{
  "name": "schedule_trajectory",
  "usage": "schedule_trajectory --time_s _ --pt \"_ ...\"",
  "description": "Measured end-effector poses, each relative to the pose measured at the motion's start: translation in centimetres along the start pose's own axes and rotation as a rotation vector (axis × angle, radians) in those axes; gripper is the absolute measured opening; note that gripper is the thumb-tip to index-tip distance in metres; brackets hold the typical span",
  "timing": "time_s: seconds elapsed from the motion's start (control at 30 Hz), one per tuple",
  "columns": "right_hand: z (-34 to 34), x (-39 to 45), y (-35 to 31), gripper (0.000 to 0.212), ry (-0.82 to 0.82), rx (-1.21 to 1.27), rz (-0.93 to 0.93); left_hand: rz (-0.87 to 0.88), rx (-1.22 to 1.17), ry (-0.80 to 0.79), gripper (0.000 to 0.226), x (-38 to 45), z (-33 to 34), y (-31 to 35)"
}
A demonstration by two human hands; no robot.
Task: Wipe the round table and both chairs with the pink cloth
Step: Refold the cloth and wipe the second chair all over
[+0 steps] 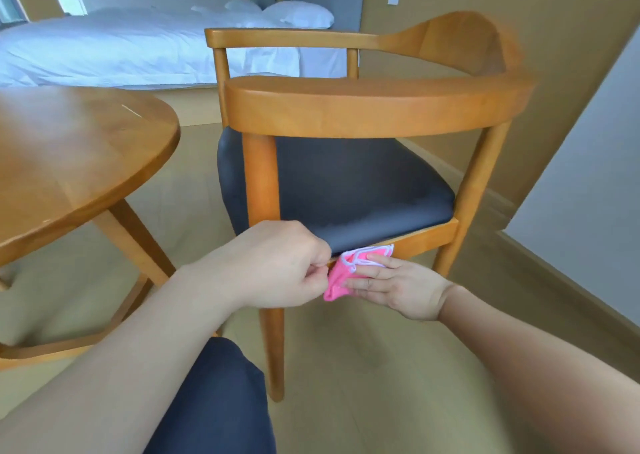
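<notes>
Knee: dark trouser leg (214, 401) at bottom centre, cut off by the lower frame edge.
Hidden: fingertips of left hand (277, 263) curled under, out of sight; second chair nowhere in frame; round table (69, 162) cut off at the left edge; far chair legs behind the seat.
Left grip: fingers curled, thumb and fingertips pinching the left edge of the pink cloth (341, 277).
Right grip: right hand (398, 289) palm up, fingers fairly straight, lying against the cloth and pressing it.
Cloth position: between both hands, just below the front edge of the chair (363, 107) seat, against the wooden rail.
Cloth look: bright pink, pale stitched hem, bunched and folded.
Chair: wooden frame, curved backrest, dark padded seat.
Background: white bed (138, 48), blurred.
</notes>
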State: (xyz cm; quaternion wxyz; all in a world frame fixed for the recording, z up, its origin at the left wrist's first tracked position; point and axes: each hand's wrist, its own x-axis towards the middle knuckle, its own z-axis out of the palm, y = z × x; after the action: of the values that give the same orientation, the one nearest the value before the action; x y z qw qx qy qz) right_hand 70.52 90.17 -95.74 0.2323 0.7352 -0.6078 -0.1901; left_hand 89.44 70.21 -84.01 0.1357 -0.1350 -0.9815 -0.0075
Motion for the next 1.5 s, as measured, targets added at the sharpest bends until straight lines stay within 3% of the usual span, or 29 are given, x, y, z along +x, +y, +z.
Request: schedule_trajectory --time_s 0.27,0.43,0.63,0.9,1.07,1.17,1.33,1.5 --pt "0.1 -6.2 2.1 0.053 -0.077 0.057 0.17 0.077 0.017 -0.106 0.031 4.2 2.5 1.8" --pt "-0.8 -10.8 4.2 0.049 -0.055 0.183 0.37 0.139 -0.01 -0.154 0.029 8.7 4.4 3.1" --pt "-1.1 -16.6 7.5 0.049 -0.162 0.409 0.7 0.223 -0.073 -0.199 0.034 15.6 7.1 5.9" --pt "-2.8 -20.9 12.6 0.043 0.2 0.708 1.343 0.187 -0.285 -0.255 0.026 24.4 7.2 11.9" --pt "-9.5 -22.4 17.8 0.035 0.425 1.049 1.66 0.098 -0.476 -0.239 0.017 30.4 -0.7 15.5" --pt "-16.3 -23.1 23.1 0.034 0.446 1.069 1.745 0.083 -0.527 -0.188 0.019 34.9 -8.5 15.2" --pt "-29.4 -21.7 33.4 0.032 0.648 1.217 1.805 0.05 -0.541 -0.069 0.009 41.6 -22.8 11.2" --pt "-42.2 -17.1 42.8 0.035 0.721 1.448 1.722 -0.035 -0.549 -0.013 0.051 45.3 -36.4 5.5"
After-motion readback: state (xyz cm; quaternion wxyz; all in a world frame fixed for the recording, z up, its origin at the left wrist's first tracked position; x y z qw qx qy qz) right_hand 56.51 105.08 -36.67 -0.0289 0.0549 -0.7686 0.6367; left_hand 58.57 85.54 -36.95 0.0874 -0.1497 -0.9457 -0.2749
